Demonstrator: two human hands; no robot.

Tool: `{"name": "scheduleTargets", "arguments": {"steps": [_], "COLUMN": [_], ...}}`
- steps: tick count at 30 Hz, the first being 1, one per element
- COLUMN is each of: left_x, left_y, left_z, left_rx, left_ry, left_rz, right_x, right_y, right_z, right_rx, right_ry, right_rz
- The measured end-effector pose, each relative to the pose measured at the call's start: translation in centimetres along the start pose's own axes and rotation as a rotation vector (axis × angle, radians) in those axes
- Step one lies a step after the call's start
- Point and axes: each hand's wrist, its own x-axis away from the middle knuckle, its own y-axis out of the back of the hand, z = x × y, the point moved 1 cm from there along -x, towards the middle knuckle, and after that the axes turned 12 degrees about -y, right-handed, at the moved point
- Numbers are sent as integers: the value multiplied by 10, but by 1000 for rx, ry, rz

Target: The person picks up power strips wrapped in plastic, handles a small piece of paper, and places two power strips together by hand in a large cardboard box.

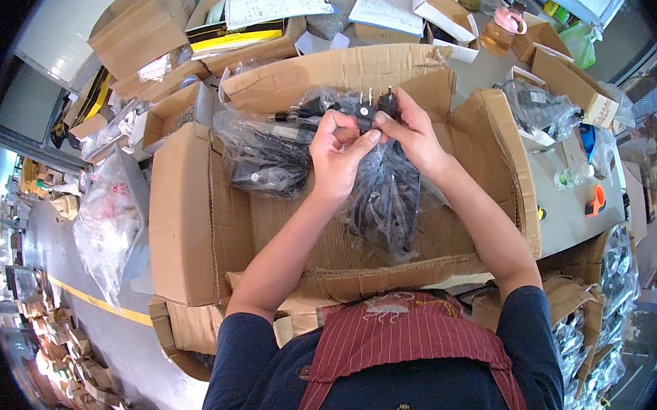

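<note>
Over the open cardboard box (pixel 288 236), my left hand (pixel 337 160) is closed on a black power plug (pixel 363 114) with its metal prongs pointing up. My right hand (pixel 418 139) pinches a second black plug (pixel 387 102) right beside it, thumb near the first plug. Below both hands, a clear plastic bag of black cable (pixel 387 209) hangs or rests inside the box; which of the two is hard to tell. To its left lies another bagged bundle of black cables (pixel 267 155), with more plugs (pixel 312 106) at its upper end.
A clipboard with papers (pixel 278 5), another clipboard (pixel 388 9) and a pink-topped jug (pixel 502 30) stand behind the box. Bagged black parts (pixel 537 105), a clear bottle (pixel 574 176) and an orange-handled tool (pixel 595 201) lie to the right. More bagged goods (pixel 615 301) fill cartons at lower right.
</note>
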Motion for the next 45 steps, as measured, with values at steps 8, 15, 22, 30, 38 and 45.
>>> {"name": "scheduleTargets", "arguments": {"steps": [8,15,22,30,38,45], "left_x": [0,1,1,4,14,18], "left_y": [2,-2,2,-1,-8,-15], "left_z": [3,-2,6,4,-9,-20], "left_rx": [35,47,18,-23,-42,-50], "left_ry": [-4,28,-18,-75,-189,-240], "left_rz": [10,35,55,33,136,220], "right_x": [2,-1,0,4,10,12], "right_y": [2,13,18,26,22,18], "right_z": [6,3,3,20,43,48], "right_rx": [-170,-239,-193,43,35,-129], "right_ry": [-57,-61,-77,2,78,27], "right_rz": [56,98,112,129,265,351]}}
